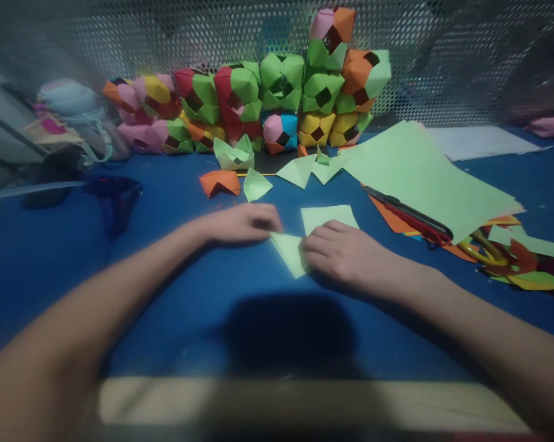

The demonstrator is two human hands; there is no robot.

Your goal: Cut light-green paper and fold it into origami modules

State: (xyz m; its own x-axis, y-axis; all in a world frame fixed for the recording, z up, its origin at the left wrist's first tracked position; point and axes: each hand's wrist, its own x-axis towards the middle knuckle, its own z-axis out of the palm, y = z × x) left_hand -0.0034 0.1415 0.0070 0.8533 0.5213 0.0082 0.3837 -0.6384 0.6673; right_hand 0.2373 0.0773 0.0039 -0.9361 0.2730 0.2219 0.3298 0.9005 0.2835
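Note:
A folded light green paper piece (289, 250) lies on the blue tabletop between my hands. My left hand (251, 222) has its fingers curled, with the fingertips at the paper's upper left corner. Over the right edge of the same piece rests my right hand (334, 250), its fingers bent and close together, hiding that edge. Just behind my right hand lies a flat light green square (329, 216), partly covered by it. Beyond my hands sit a small folded green piece (257, 185), a folded orange piece (220, 183) and an open green paper form (235, 153).
Stacked colourful paper cubes (282, 83) line the mesh screen at the back. On the right are green sheets (424, 172), a black and red cutter (410, 215) and yellow-handled scissors (483, 250). A blue glue gun (113, 193) and a bottle (78, 110) stand left.

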